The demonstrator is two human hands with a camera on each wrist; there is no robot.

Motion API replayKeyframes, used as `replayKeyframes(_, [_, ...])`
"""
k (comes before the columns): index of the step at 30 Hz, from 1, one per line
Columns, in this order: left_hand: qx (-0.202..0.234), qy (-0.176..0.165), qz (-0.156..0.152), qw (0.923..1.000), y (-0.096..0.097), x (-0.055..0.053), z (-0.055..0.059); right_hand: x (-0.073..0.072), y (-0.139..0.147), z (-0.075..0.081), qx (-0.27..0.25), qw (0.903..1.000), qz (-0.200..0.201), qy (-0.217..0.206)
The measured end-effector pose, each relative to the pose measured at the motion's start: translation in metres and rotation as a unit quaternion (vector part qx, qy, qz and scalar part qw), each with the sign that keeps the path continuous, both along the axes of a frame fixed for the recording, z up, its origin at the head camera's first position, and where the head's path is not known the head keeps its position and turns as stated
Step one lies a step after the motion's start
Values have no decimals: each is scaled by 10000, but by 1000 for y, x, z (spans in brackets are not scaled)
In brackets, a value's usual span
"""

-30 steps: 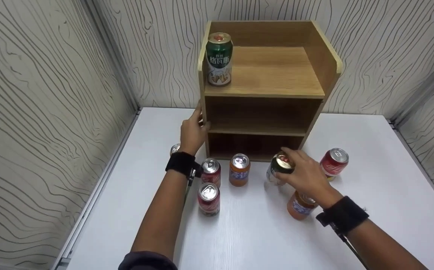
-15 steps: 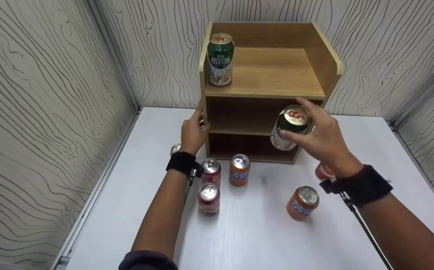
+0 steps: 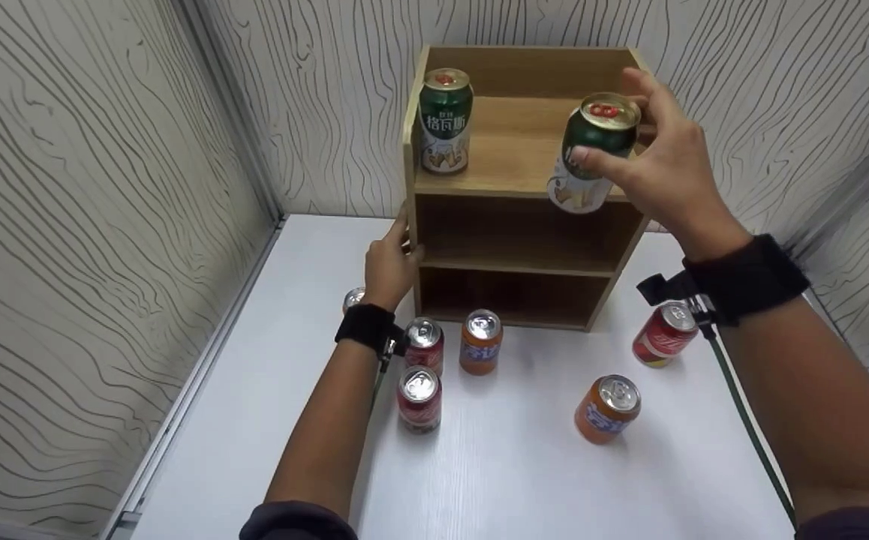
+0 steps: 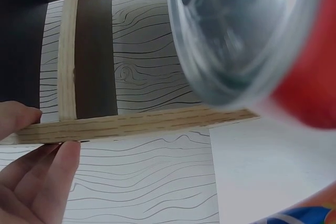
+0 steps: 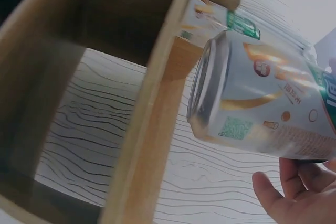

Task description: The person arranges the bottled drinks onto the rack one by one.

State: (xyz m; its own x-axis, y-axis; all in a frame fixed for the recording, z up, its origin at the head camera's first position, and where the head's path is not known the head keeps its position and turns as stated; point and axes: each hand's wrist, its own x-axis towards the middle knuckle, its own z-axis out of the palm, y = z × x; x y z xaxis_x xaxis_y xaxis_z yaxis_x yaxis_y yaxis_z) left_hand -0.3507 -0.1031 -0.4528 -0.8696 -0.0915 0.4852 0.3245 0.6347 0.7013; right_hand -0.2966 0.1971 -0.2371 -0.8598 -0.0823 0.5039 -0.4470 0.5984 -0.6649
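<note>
Patterned wall (image 3: 344, 112) behind, my right hand (image 3: 671, 161) is raising its gripped green can (image 3: 601, 137) toward the top shelf (image 3: 517, 150), left hand (image 3: 391, 262) holding the rack (image 3: 517, 268)

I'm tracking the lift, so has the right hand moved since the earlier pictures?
Yes, upward: against the wooden shelf, the right hand went from near the bottom tier to near the top one, carrying a green can.
</note>
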Motion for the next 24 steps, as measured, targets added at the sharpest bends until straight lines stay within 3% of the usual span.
replayKeyframes(9, [57,32,-42,10000,0,0,1,-31,-11,18,326,9987,106,-373])
replayKeyframes(24, [-24,36,-26,10000,-1,0,0,-70,-21,9,432,9923,897,-743])
